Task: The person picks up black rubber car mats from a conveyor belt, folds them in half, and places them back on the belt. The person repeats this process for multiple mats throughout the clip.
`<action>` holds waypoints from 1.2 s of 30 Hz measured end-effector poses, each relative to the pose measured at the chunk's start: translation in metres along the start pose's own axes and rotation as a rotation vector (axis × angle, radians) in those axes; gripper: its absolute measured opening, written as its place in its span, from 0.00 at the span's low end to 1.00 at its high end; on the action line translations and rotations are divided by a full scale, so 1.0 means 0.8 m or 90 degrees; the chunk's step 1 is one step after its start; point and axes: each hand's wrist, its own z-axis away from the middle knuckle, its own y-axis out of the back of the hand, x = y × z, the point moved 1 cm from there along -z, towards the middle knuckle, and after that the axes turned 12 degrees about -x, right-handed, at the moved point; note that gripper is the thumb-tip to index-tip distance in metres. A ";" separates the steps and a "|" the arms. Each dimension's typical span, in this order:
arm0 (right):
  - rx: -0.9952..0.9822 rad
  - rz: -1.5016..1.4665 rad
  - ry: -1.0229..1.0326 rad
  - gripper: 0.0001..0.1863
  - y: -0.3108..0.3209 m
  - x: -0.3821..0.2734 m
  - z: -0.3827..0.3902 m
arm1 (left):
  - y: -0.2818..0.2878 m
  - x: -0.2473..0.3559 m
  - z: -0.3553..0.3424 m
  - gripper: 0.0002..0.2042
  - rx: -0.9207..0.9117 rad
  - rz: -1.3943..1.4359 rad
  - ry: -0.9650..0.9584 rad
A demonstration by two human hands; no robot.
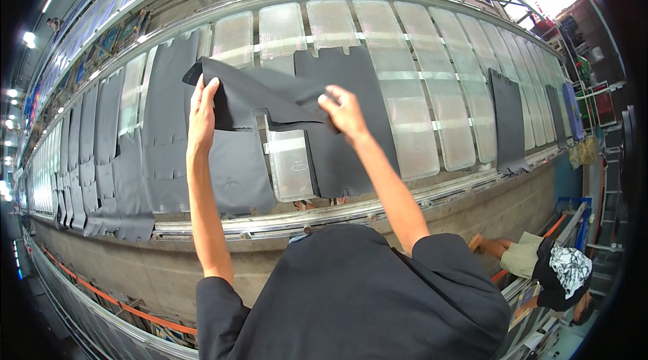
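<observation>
Left hand (202,117): at 10 o'clock, thumb and fingers grasping the left end of the raised sheet.
Right hand (344,115): at 1 o'clock, fingers curled by that sheet's right end; blurred, so I cannot tell whether it grips.
Raised sheet (246,93): dark grey, folded over, spanning between the hands, toward 11 o'clock.
Notched sheet (354,157): flat, around the dial's centre.
Surface (266,227): long, metal-railed, carrying translucent rectangular plates (413,137).
Lone sheet (507,120): near 3 o'clock, across the plates.
Overlapping sheets (131,181): dark grey, toward 9 o'clock.
Co-worker (545,272): 4 o'clock, pale shorts.
</observation>
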 end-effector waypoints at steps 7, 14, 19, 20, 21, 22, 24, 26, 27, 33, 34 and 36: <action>0.063 0.031 0.189 0.19 0.154 0.026 0.074 | -0.116 -0.115 0.077 0.24 -0.051 -0.022 0.037; 0.113 0.081 -0.058 0.20 0.202 0.237 0.144 | -0.212 -0.347 0.178 0.14 -0.169 -0.156 0.228; 0.136 0.056 -0.128 0.23 0.208 0.373 0.153 | -0.233 -0.406 0.186 0.15 -0.142 -0.302 0.277; 0.167 0.069 -0.130 0.21 0.203 0.376 0.154 | -0.234 -0.402 0.185 0.15 -0.146 -0.309 0.300; 0.198 0.084 -0.132 0.19 0.201 0.378 0.151 | -0.236 -0.399 0.183 0.16 -0.148 -0.316 0.323; 0.193 0.062 -0.127 0.21 0.207 0.377 0.150 | -0.243 -0.395 0.179 0.16 -0.146 -0.325 0.320; 0.217 0.118 -0.123 0.23 0.221 0.385 0.148 | -0.252 -0.380 0.173 0.17 -0.120 -0.347 0.323; 0.189 0.163 -0.122 0.26 0.216 0.378 0.144 | -0.251 -0.383 0.170 0.18 -0.109 -0.374 0.348; 0.157 0.185 -0.128 0.26 0.210 0.359 0.147 | -0.246 -0.380 0.169 0.20 -0.127 -0.350 0.410; 0.333 0.439 -0.036 0.22 0.199 0.302 0.174 | -0.208 -0.336 0.184 0.31 -0.025 -0.260 0.467; 0.342 0.464 -0.018 0.21 0.193 0.299 0.175 | -0.188 -0.357 0.193 0.29 0.021 -0.240 0.429; 0.335 0.453 -0.005 0.21 0.178 0.283 0.175 | -0.143 -0.372 0.207 0.27 0.064 -0.119 0.398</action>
